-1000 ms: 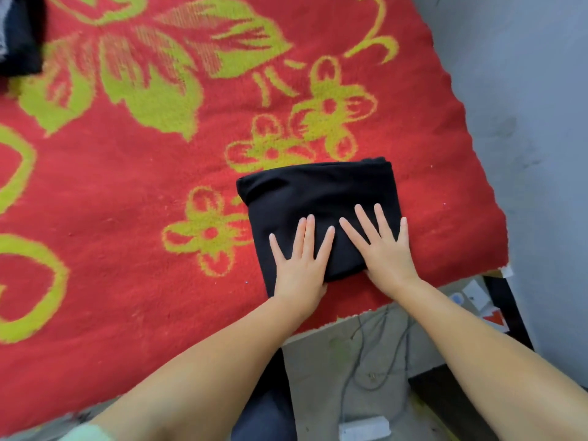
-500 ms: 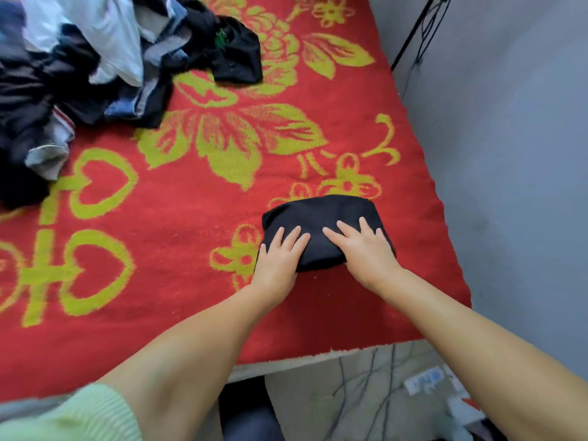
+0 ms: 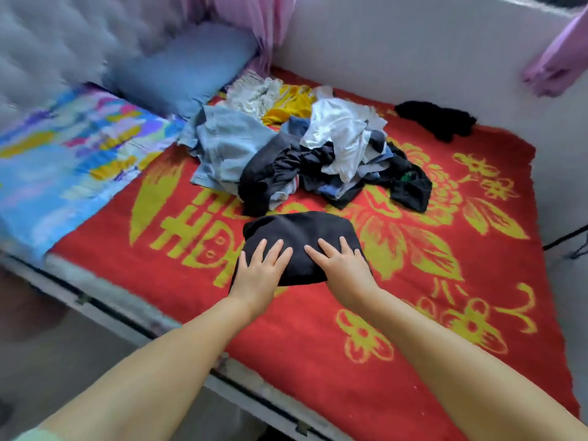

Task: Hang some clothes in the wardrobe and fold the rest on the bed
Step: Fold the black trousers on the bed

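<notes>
Both hands lie flat with straight fingers, gripping nothing: the left hand (image 3: pixel 262 270) and right hand (image 3: pixel 342 270) press side by side on the near half of a folded black garment (image 3: pixel 299 240), which rests on the red blanket (image 3: pixel 318 361) just near of the pile (image 3: pixel 305 157). This looks like the last smoothing of one fold. The next move likely calls for lifting off and drawing a fresh piece from the pile, well within reach beyond the fold.

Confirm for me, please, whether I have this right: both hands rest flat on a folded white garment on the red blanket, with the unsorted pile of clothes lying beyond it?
Not quite: the folded garment is black, not white, as the head view shows. The rest holds: the left hand and right hand rest flat on it, on the red blanket, with the pile of clothes beyond.
</notes>
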Demonstrator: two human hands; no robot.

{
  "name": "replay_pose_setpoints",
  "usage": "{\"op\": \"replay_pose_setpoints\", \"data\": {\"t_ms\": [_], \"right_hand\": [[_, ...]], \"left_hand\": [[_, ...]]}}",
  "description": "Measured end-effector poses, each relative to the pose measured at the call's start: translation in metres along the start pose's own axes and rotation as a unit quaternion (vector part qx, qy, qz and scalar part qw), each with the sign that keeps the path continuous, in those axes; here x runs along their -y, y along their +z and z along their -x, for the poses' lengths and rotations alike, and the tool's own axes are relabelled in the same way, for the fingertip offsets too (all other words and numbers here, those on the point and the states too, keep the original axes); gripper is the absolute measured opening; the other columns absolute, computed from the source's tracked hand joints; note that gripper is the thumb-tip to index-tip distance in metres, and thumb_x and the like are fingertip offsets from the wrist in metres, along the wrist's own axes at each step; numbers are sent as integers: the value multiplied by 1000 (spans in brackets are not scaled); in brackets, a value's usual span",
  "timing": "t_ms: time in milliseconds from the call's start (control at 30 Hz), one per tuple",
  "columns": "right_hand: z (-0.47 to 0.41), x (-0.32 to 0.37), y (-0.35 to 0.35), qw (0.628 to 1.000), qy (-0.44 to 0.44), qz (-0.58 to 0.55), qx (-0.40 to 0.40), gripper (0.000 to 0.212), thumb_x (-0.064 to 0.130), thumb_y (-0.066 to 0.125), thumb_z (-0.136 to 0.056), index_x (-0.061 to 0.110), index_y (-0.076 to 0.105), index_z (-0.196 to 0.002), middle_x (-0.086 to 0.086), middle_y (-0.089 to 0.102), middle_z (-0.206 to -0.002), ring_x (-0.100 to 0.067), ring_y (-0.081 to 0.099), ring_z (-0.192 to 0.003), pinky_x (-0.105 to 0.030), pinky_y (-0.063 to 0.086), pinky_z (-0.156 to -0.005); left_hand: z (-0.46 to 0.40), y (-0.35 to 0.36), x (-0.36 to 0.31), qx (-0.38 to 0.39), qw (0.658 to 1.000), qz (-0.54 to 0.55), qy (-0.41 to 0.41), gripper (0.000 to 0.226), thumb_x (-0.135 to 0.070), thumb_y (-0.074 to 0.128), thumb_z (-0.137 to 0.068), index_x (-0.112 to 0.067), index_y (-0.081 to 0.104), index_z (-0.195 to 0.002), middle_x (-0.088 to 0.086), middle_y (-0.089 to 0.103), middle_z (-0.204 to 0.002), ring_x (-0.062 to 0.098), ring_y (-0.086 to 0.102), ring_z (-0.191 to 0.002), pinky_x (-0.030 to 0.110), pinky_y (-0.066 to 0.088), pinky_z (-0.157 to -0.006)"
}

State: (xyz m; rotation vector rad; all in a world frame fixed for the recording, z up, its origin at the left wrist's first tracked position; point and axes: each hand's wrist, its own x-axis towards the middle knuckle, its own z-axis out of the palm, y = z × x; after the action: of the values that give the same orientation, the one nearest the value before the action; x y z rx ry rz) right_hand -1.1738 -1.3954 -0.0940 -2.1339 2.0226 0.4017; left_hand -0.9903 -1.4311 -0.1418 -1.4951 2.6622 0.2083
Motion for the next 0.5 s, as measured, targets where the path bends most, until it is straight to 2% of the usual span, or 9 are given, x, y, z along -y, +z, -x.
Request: {"op": "replay_pose_setpoints", "data": {"t_ms": [100,200,267,367,500], "right_hand": [[-19,90,-25,995,-90,29,-10,89,1,53,-91,37,-1,-152,4,7,-161,-39,6,-146,-52,23,-114],[-23,165,-40,989,-142,40,-7,86,0,49,-92,38,0,-152,3,7,-161,-38,5,-146,-52,21,-115],[-12,255,-47,975,-214,52,-6,85,-3,46,-92,38,2,-152,3,7,-161,-38,4,-147,-53,19,-116],[7,354,-52,957,-281,64,4,86,-3,47,-91,38,1,-153,3,5,-161,-38,2,-147,-54,18,-116],[47,498,-51,918,-387,89,0,81,6,49,-95,38,3,-152,4,8,-161,-37,6,-147,-53,21,-116]], "left_hand": [[63,-13,76,-5,995,27,-93,81,4,44,-91,-26,0,-153,-1,-5,-161,28,-5,-147,57,12,-114],[117,-20,129,3,988,46,-149,87,6,48,-88,-25,-1,-153,-1,-6,-161,29,-7,-147,57,10,-115],[195,-19,183,9,974,45,-221,90,7,51,-87,-25,-1,-153,-2,-7,-161,28,-7,-147,57,9,-116],[284,-13,237,18,957,47,-284,88,6,50,-87,-24,-1,-153,-3,-6,-161,27,-5,-147,57,10,-116],[422,-11,298,19,922,42,-384,88,3,54,-87,-23,1,-153,-2,-4,-161,28,-1,-147,57,15,-115]]}}
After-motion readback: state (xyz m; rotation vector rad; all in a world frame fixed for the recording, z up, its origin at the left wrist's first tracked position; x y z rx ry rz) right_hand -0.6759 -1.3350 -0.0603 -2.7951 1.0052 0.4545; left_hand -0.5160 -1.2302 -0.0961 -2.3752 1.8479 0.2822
